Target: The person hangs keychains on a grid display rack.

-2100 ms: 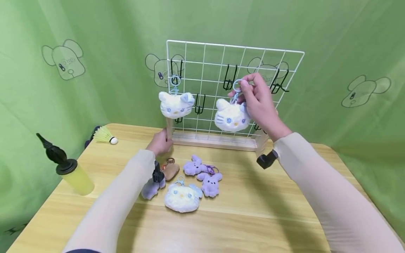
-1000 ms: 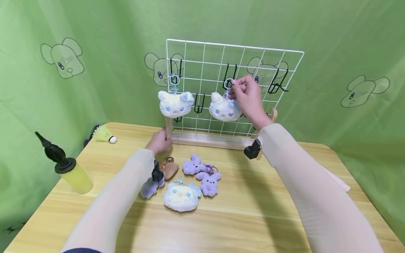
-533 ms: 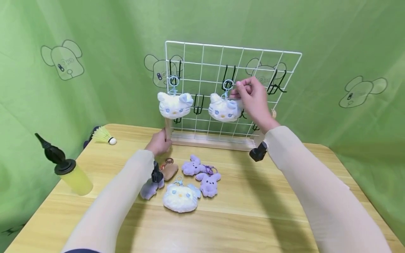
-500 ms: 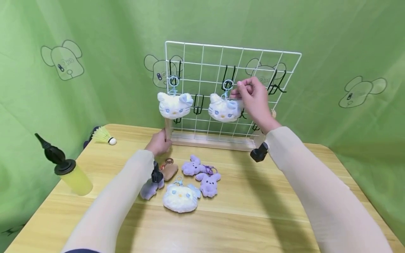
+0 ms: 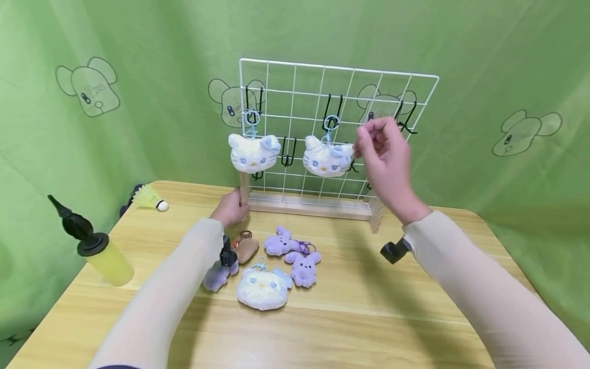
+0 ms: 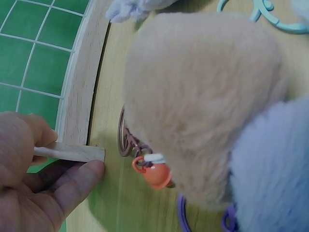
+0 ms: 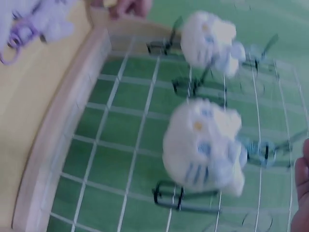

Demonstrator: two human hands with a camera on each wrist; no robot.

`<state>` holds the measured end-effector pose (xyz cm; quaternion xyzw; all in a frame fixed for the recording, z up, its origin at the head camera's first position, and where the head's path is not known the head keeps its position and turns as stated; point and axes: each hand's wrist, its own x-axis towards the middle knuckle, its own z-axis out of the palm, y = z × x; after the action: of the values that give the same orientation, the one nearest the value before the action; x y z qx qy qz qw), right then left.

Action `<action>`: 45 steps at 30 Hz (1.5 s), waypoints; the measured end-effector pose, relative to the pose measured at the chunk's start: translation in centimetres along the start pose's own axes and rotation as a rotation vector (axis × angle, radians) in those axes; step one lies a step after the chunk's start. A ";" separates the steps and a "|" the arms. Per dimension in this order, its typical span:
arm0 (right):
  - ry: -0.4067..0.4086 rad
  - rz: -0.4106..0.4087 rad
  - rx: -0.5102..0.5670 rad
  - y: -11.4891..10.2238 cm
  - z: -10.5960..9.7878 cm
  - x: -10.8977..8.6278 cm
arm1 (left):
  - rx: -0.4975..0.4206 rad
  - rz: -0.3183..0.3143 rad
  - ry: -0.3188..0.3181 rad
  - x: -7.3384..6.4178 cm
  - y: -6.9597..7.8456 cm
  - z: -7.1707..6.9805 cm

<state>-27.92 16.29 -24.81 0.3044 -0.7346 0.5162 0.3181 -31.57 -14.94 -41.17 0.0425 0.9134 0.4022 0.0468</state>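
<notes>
My left hand (image 5: 230, 207) grips the wooden end foot (image 6: 79, 152) of a white wire grid rack (image 5: 338, 65), thumb and fingers on either side of it. My right hand (image 5: 389, 159) is in the air right of a white plush cat keychain (image 5: 326, 159), fingers loosely bent with nothing between them. That keychain hangs by its light blue ring (image 5: 331, 123) from the black hook (image 5: 338, 102) in the upper middle. A matching cat keychain (image 5: 254, 154) hangs from the upper left hook. The right wrist view is blurred and shows both hanging cats.
On the table (image 5: 359, 328) lie a third cat keychain (image 5: 262, 289), purple bunny keychains (image 5: 304, 269), and a brown plush keychain (image 5: 246, 250) beside my left forearm. A yellow pump bottle (image 5: 110, 264) and a shuttlecock (image 5: 149, 197) are at left. Bare hooks (image 5: 289, 154) protrude from the grid.
My right hand brought the cat keychain left to the upper middle hook, let go of its ring, and drew back to the right. My left hand stays on the rack.
</notes>
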 end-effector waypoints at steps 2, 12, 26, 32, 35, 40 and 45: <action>-0.066 -0.102 -0.018 -0.5 0.7 -1.2 | 0.001 0.000 0.003 0.0 0.1 -0.1; -0.807 0.067 -0.092 -0.3 6.9 -7.7 | -0.002 0.003 0.004 0.1 -0.2 0.0; -1.219 0.056 -0.191 2.0 13.1 -12.4 | -0.030 0.002 0.003 0.2 -0.1 0.1; -1.309 0.037 -0.289 1.8 14.2 -13.1 | -0.020 -0.003 -0.005 0.0 -0.1 0.0; -1.316 0.047 -0.309 2.0 14.4 -13.3 | -0.028 -0.009 -0.013 0.0 0.0 0.0; -1.303 0.065 -0.306 2.3 14.5 -13.4 | -0.012 -0.001 -0.004 -0.2 0.3 0.0; -1.278 0.106 -0.257 2.3 14.4 -13.5 | 0.008 0.005 0.009 -0.4 0.4 0.0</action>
<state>-23.66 4.86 -40.53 0.4742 -0.8489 0.1569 -0.1731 -31.17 -14.75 -40.85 0.0433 0.9150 0.3989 0.0414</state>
